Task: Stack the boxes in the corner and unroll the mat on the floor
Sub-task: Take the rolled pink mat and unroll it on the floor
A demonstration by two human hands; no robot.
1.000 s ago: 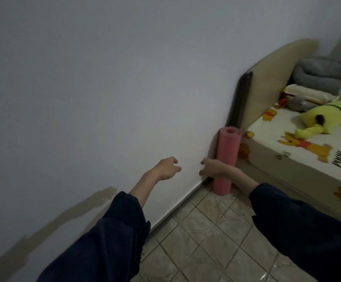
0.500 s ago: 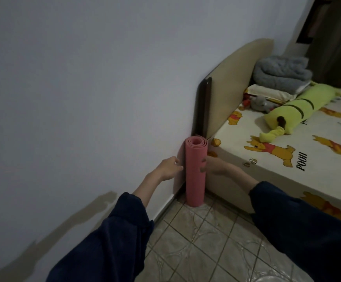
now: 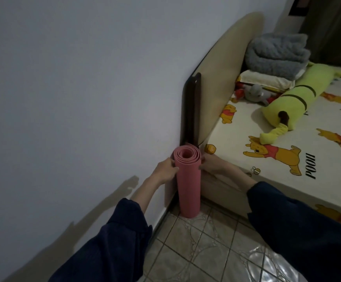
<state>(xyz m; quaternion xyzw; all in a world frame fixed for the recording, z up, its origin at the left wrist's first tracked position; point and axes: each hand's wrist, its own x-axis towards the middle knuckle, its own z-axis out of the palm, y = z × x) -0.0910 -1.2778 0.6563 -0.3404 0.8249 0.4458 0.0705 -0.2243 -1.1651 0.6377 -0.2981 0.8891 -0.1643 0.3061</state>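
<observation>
A rolled pink mat (image 3: 188,186) stands upright on the tiled floor, in the nook between the white wall and the bed's headboard. My left hand (image 3: 165,168) presses against the roll's left side near its top. My right hand (image 3: 212,164) holds the right side at the same height, partly hidden behind the roll. Both hands clasp the mat between them. No boxes are in view.
A bed (image 3: 232,139) with a cartoon-bear sheet fills the right side, its beige headboard (image 3: 224,78) against the wall. On it lie a long yellow-green plush (image 3: 299,94), a grey folded blanket (image 3: 277,51) and a pillow. Beige floor tiles (image 3: 202,247) spread below the mat.
I have come closer to the mat. My hands, apart and short of the roll a second ago, have closed in on both its sides near the top.
</observation>
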